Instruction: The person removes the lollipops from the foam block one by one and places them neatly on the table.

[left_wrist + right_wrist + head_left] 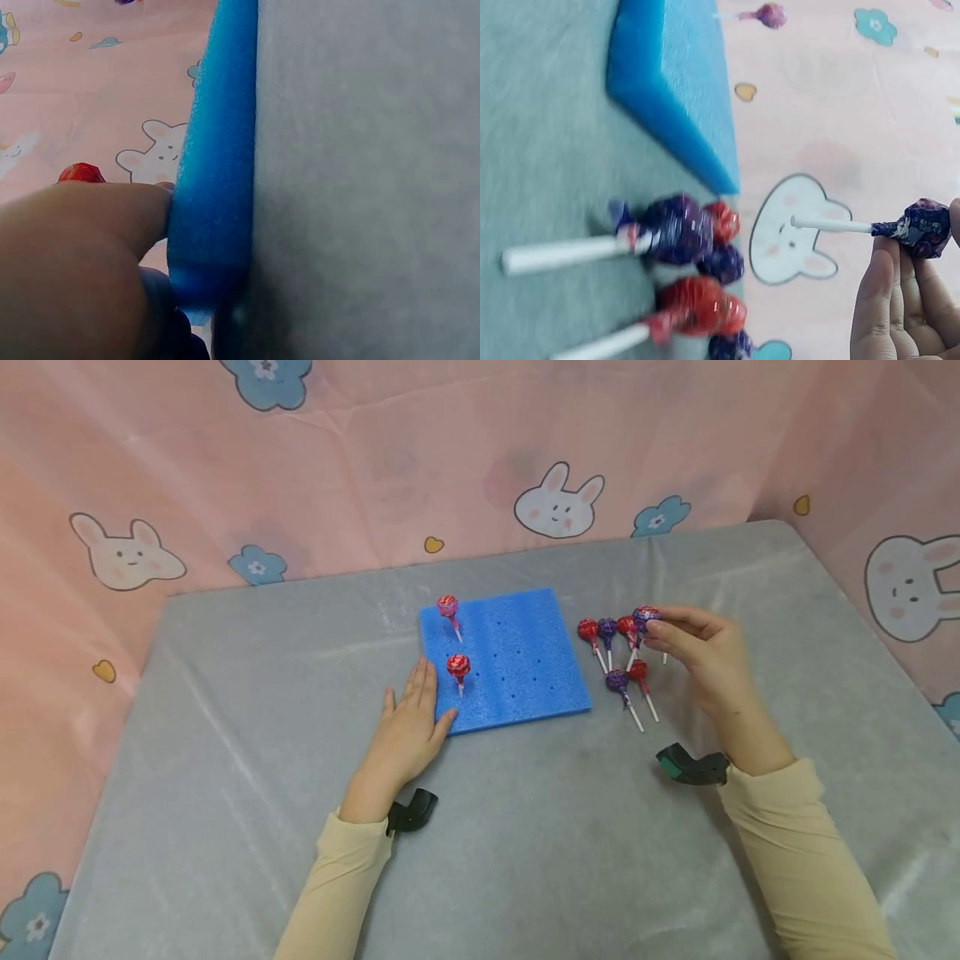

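My left hand (403,737) lies along the left side of a blue foam board (517,622), fingers extended and thumb at its front edge. Two lollipops stand upright in the board: a pink-red one (447,607) towards the back and a red one (458,666) nearer the front. Small holes dot the rest of the board. To the right, my right hand (720,668) pinches a purple-wrapped lollipop (928,229) by its head, above the table. In the right wrist view, its white stick points away from the fingers, towards the left.
Beside the board lie several loose lollipops, among them a red one (588,629), a purple one (617,681) and another red one (638,671). My right hand partly covers this group. A grey cloth covers the table (525,843); a pink patterned curtain (360,468) hangs behind.
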{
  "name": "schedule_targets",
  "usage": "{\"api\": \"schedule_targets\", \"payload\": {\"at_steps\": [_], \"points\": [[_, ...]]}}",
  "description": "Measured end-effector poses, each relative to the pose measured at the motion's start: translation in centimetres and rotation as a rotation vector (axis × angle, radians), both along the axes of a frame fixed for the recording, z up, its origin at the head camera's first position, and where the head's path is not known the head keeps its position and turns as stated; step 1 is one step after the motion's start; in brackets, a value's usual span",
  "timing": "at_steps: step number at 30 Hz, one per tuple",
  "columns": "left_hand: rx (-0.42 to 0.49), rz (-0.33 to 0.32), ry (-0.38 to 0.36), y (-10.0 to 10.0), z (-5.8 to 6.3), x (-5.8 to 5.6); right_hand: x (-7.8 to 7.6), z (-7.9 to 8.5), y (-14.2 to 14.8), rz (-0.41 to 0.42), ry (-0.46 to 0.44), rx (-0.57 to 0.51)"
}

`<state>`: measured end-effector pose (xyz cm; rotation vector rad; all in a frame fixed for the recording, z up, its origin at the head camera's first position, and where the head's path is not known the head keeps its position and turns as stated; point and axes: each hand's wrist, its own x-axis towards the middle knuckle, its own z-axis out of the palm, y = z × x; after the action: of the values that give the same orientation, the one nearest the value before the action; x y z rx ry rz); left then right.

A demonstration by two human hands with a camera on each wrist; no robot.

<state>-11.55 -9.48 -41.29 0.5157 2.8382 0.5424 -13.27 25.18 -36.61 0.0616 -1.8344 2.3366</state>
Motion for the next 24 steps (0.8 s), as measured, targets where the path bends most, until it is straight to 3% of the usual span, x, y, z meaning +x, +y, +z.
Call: {"api": "schedule_targets", "payload": {"at_steps": [9, 19, 24], "points": [[0.004, 0.003, 0.001, 0.0, -0.1, 0.0, 0.9, -0.3, 2.6, -0.011, -0.101, 0.046], [0.006, -0.001, 0.015, 0.0, -0.1, 0.0, 0.9, -1.3, 4.2, 0.022, -0.284, 0.188], [0.002, -0.003, 0.015, 0.1, 0.0, 0.0, 0.8, -1.8, 4.8, 0.017, -0.383, 0.395]]}}
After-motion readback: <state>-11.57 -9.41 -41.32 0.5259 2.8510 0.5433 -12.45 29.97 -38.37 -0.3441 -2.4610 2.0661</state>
